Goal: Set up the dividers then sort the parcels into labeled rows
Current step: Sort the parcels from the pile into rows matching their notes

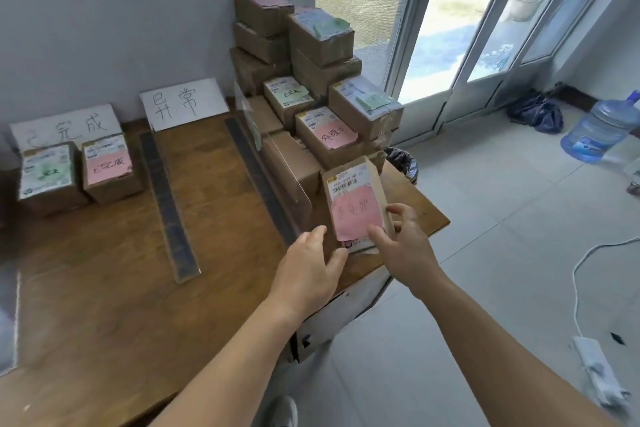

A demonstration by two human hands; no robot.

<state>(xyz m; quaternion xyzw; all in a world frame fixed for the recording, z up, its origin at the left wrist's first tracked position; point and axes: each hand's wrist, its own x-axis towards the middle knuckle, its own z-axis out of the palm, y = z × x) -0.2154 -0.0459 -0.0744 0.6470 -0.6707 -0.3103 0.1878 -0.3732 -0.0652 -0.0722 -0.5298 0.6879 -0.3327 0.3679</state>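
Note:
A brown parcel with a pink note (355,204) stands tilted at the table's right front corner. My right hand (403,239) grips its right edge, thumb on the pink note. My left hand (311,263) touches its lower left side with relaxed fingers. Behind it rises a stack of several parcels (311,80) with pink and green notes. Two clear dividers lie across the table, the left divider (166,204) and the right divider (263,180). Two parcels (79,173) sit at the far left under a white label card (65,125). A second label card (183,104) leans on the wall.
The wooden table (104,305) ends just right of the held parcel. A black waste bag (401,163) sits beside the table. On the tiled floor stand a water jug (599,132), a dark bag (536,114) and a white power strip (599,374) with cable.

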